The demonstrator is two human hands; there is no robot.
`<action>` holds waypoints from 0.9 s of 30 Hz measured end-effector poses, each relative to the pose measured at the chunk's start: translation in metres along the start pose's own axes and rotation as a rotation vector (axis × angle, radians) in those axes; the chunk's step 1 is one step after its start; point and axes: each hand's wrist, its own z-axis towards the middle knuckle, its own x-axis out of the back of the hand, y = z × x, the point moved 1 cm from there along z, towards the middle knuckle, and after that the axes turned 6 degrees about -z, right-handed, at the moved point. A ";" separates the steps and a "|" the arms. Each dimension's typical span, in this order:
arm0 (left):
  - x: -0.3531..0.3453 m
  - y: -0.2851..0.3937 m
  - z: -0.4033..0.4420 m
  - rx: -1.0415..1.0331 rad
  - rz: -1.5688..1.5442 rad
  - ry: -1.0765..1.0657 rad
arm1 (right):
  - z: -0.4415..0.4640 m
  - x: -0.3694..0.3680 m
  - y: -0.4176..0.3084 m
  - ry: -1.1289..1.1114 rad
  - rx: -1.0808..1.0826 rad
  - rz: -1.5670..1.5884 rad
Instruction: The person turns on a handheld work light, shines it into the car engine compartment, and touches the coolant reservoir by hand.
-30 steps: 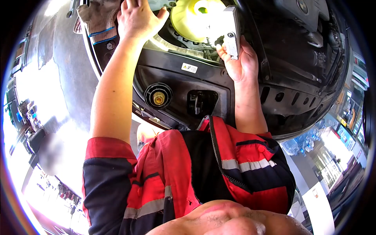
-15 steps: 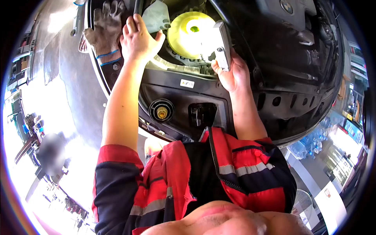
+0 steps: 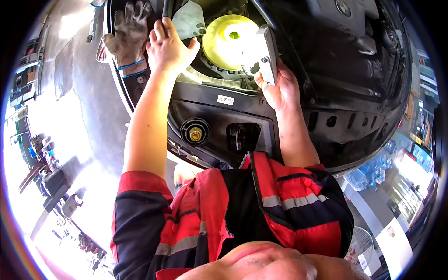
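My right hand (image 3: 282, 87) grips the lower end of a flat grey work light (image 3: 268, 58), which stands nearly upright. Its glare falls on a round yellow plastic part (image 3: 218, 41) in the engine bay, washing out that part's right side. On the left, my left hand (image 3: 170, 51) rests with its thumb spread away from its fingers, close to a black rod and a pale translucent flap (image 3: 189, 21). That hand holds nothing that I can see. Beside it, a pair of worn work gloves (image 3: 126, 39) lies on the car's fender.
Nearer my body, a black panel (image 3: 210, 112) carries a small warning label (image 3: 225, 100), a round opening with a brass-coloured centre (image 3: 195, 134) and a square opening (image 3: 242, 136). An engine cover (image 3: 338, 18) with a round badge is at top right. Water bottles (image 3: 368, 172) stand on the right.
The whole view has shifted slightly. Both hands keep nearly the same places, and the work light stays in my right hand.
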 end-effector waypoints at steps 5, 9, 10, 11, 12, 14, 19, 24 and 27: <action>0.000 0.000 0.002 -0.006 0.024 -0.011 | 0.003 0.001 -0.001 0.007 -0.007 0.018; -0.001 0.001 0.001 -0.011 0.041 -0.020 | 0.002 0.003 0.000 -0.014 -0.011 0.022; 0.000 0.001 0.000 -0.010 0.046 -0.023 | 0.001 0.003 0.001 -0.026 -0.010 0.028; 0.000 0.000 0.000 -0.008 0.049 -0.028 | 0.001 0.002 0.001 -0.022 -0.011 0.026; 0.000 0.000 0.000 -0.007 0.050 -0.030 | 0.001 0.000 0.001 -0.019 -0.010 0.024; -0.001 0.001 0.001 -0.011 0.051 -0.029 | 0.000 -0.001 0.000 0.003 -0.008 0.019; -0.002 -0.001 -0.001 -0.026 0.026 0.019 | 0.004 0.011 0.003 -0.044 -0.006 0.011; 0.000 -0.003 0.000 -0.030 0.013 0.003 | 0.004 0.006 0.001 -0.066 -0.013 0.012; -0.002 0.000 -0.002 -0.039 0.049 0.039 | 0.000 0.004 0.001 -0.084 -0.001 -0.010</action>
